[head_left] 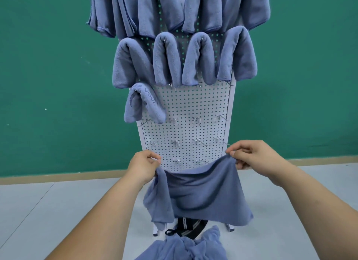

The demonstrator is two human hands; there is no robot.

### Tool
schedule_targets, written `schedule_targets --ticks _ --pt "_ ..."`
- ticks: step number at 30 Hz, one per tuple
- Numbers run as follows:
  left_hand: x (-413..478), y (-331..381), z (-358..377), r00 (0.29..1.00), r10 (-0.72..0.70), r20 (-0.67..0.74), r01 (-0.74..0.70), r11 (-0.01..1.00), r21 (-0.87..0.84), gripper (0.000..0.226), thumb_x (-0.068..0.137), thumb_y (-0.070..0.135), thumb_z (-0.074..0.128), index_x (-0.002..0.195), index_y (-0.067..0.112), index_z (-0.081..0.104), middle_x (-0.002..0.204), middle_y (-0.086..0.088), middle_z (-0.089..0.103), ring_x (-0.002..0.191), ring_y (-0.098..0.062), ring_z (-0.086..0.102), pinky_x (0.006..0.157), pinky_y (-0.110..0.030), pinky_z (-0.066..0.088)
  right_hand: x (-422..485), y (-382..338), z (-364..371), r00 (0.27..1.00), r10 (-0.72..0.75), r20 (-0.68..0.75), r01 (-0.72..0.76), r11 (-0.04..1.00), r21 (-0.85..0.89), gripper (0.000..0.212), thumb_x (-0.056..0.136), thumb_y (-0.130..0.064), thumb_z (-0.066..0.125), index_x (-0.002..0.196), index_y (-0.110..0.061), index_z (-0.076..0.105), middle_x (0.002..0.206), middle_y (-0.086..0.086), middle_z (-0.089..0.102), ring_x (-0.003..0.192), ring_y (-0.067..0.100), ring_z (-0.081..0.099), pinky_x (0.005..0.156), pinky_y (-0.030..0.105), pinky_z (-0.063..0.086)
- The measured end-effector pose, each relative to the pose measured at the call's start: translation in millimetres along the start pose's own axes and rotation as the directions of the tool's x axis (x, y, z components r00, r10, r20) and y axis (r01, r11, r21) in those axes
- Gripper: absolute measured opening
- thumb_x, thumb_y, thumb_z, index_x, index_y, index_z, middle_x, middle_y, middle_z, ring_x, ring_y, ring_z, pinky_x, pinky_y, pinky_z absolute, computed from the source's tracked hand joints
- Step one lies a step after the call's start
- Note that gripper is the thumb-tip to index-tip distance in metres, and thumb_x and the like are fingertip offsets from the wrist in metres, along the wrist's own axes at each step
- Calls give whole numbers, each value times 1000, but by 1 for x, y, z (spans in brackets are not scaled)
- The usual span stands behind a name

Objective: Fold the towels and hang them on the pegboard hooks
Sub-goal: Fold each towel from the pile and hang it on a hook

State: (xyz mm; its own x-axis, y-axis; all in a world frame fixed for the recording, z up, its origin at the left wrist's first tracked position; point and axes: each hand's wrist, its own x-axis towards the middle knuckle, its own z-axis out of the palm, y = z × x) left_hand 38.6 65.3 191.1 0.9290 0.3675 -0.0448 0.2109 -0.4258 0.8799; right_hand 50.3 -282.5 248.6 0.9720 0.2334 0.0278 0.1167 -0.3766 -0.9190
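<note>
A blue-grey towel [201,194] hangs spread in front of the lower part of the white pegboard [193,106]. My left hand [144,166] pinches its upper left corner and my right hand [253,154] pinches its upper right corner. The cloth sags between them and its left side is doubled over. Several folded towels [168,60] hang over hooks in the upper rows, and one lone folded towel [143,105] hangs at the left of the row below. Bare metal hooks [197,120] stick out of the lower rows.
A heap of loose blue towels [186,246] lies at the bottom centre, over a dark striped bag [190,226]. The pegboard stands on white feet [156,231] on a pale grey floor [48,211], against a green wall [48,76].
</note>
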Motion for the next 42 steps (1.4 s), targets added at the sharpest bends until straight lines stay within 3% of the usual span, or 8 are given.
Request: schedule_targets --ticks 4,10,15,20,28,32,35,42 --pt "-15 16 4 995 44 90 -27 983 -180 11 96 4 72 103 11 74 86 -14 72 76 -26 74 72 -36 65 -2 -12 16 979 -56 197 82 989 -126 16 96 -12 74 106 -22 79 93 0 81 90 20 77 94 39 61" --pt "-36 38 13 976 159 151 -107 946 -306 15 94 6 75 105 17 77 106 -14 75 81 -19 70 68 -25 61 -1 -16 43 965 -225 133 262 822 -506 10 92 -27 79 92 -37 79 81 -18 74 79 -1 67 72 16 51" --pt "-50 49 23 962 221 159 -152 920 -362 16 94 10 76 104 22 76 100 -4 78 81 -7 70 89 -34 58 0 -18 59 929 -347 127 369 860 -352 10 96 -25 75 92 -34 75 100 -14 67 97 4 65 82 23 54" --pt "-59 56 32 941 274 200 -169 889 -425 17 96 8 74 108 19 75 100 -8 78 90 -12 72 91 -32 57 -2 -21 71 923 -371 100 383 908 -169 11 96 -24 76 96 -34 72 87 -5 72 79 25 65 78 36 57" --pt "-64 55 34 869 356 342 -159 858 -489 35 86 -1 82 118 10 72 110 -11 78 97 -18 73 96 -30 58 -2 -18 76 936 -337 -97 314 928 -199 29 83 -23 88 97 -33 65 71 -7 74 56 5 58 61 16 48" --pt "-61 54 33 867 368 336 -191 869 -457 34 90 -5 76 119 12 70 106 -9 79 97 -17 73 95 -29 58 1 -12 69 978 -202 56 208 968 -140 15 88 -34 84 100 -30 76 74 -6 75 64 5 61 69 20 51" --pt "-58 53 31 879 372 299 -228 878 -422 31 93 -4 73 117 14 71 102 -8 80 92 -13 72 90 -23 57 1 -7 63 969 -100 225 104 995 -3 7 95 -25 77 93 -18 78 75 -3 68 70 11 58 70 24 51" --pt "-59 50 40 886 373 276 -285 907 -311 18 90 12 82 106 19 78 103 -9 76 85 -10 67 86 -23 59 2 -8 65 984 -146 100 154 985 -81 13 89 -27 83 87 -17 76 65 -10 61 57 8 48 61 18 41"
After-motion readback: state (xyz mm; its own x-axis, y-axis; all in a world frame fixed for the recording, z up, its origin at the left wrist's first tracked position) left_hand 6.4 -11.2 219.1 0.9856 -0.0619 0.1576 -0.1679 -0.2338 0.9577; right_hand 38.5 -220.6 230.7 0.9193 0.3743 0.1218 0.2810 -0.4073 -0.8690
